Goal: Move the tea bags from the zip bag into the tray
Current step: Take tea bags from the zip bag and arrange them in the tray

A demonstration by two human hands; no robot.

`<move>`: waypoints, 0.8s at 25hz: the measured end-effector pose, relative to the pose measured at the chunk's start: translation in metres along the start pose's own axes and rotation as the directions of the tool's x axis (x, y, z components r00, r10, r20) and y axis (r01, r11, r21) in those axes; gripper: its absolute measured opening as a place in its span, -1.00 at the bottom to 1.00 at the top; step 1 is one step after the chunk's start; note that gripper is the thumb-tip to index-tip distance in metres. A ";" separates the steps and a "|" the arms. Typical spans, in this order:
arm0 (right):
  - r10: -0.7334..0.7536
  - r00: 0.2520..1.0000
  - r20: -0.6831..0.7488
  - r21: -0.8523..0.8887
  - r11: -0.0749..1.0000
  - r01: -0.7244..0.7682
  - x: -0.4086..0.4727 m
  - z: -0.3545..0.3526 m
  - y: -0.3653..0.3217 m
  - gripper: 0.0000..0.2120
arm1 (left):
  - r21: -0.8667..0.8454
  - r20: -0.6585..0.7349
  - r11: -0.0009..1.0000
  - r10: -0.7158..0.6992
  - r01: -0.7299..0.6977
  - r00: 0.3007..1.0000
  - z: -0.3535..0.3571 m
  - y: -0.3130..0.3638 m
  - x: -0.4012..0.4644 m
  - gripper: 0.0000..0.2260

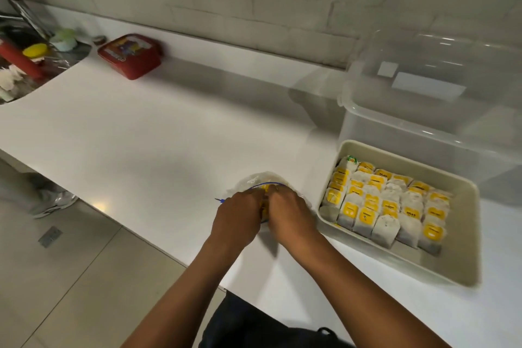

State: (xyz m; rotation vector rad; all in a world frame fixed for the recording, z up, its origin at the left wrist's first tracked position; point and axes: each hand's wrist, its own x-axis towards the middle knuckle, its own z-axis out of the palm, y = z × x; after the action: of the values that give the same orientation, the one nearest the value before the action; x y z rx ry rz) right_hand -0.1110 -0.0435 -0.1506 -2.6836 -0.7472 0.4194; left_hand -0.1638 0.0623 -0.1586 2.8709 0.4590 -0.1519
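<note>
My left hand [237,213] and right hand [291,213] sit side by side on the white tabletop [127,135], both pinching the blue-zippered mouth of the clear zip bag [264,179] — yellow-tagged tea bags show inside it. Just to the right, the cream tray [463,234] holds rows of tea bags [387,203]. Behind it stands a clear plastic tub [423,99] — far left, a red tin [130,55].

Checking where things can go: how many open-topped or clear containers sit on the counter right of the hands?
2. The cream tray, nearly full of tea bags, lies beside the right hand; a clear plastic bin stands behind it by the wall. More could be out of frame.
</note>
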 end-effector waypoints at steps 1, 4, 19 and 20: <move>-0.008 1.000 -0.020 -0.045 0.999 0.007 0.001 0.005 0.001 -0.70 | 0.000 -0.003 1.000 -0.012 0.012 1.000 0.004 0.005 -0.001 -0.64; -0.011 1.000 -0.006 -0.180 0.984 0.010 -0.005 0.014 0.002 -0.71 | -0.029 0.024 0.999 -0.019 0.020 1.000 0.018 0.015 -0.004 -0.63; -0.031 0.999 -0.015 0.009 0.999 0.031 -0.020 -0.004 0.021 -0.82 | -0.482 -0.098 0.874 0.025 -0.069 0.995 -0.017 -0.007 -0.012 -0.89; -0.017 1.000 -0.022 0.046 0.999 0.018 -0.019 -0.005 0.021 -0.82 | -0.545 -0.078 0.837 0.007 -0.048 0.997 -0.023 -0.009 -0.013 -0.90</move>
State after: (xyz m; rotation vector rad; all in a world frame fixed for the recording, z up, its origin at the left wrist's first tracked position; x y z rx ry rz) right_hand -0.1153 -0.0718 -0.1503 -2.6323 -0.7451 0.3973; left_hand -0.1778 0.0725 -0.1369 2.3180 0.3947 0.0823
